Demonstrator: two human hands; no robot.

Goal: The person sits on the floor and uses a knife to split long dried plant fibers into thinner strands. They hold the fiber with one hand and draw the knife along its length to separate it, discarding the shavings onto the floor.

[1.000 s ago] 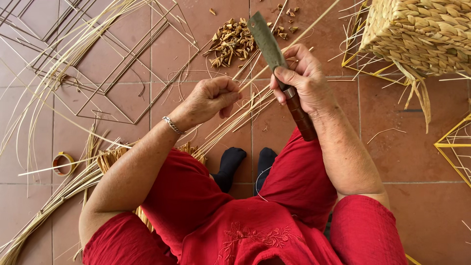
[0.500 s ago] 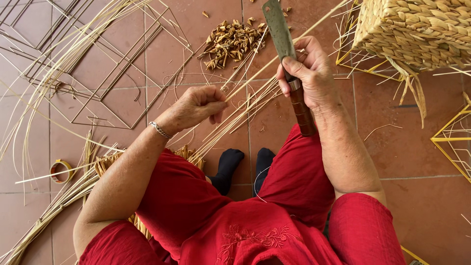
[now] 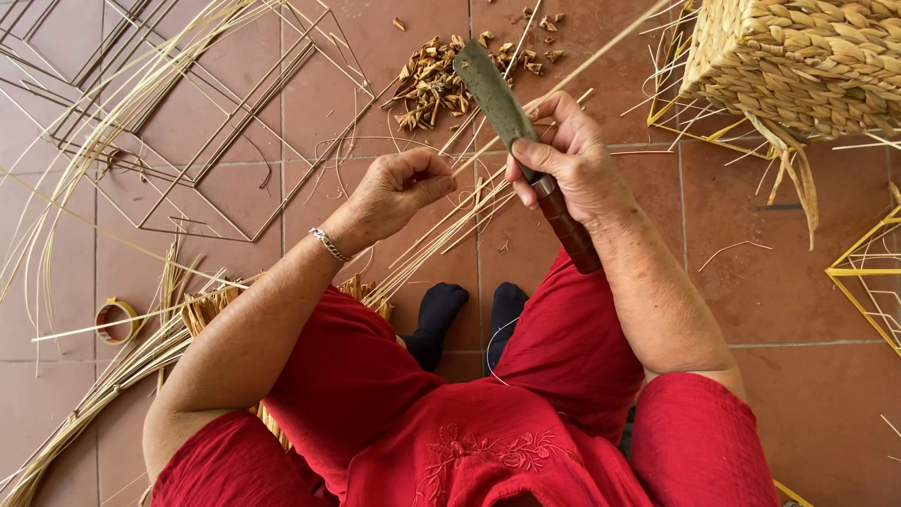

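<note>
Head view: trimming a reed strand with a broad knife

Head camera, looking down on a seated person in red clothing over a terracotta tile floor (image 3: 770, 282). The right hand (image 3: 568, 160) is clenched around the dark wooden handle of a broad knife (image 3: 497, 94), blade pointing away from the body. The left hand (image 3: 399, 188) is closed in a pinch on a thin reed strand (image 3: 497, 145), which runs up and to the right and crosses just beside the blade's lower edge. More loose strands fan out beneath both hands towards the lap. A pile of brown trimmings (image 3: 432, 89) lies on the tiles just beyond the blade tip. Bare wire frames (image 3: 225, 141) rest to the left, a roll of tape (image 3: 117, 319) near the left elbow, and a woven basket (image 3: 807, 56) stands at upper right.

To work this step well, as judged from the pose: hold the strand taut between pinch and blade, keep the edge at a shallow angle, stroke away from the body, and keep the pinching fingers behind the edge. Black-socked feet (image 3: 474, 310) sit well below the cutting line.
</note>
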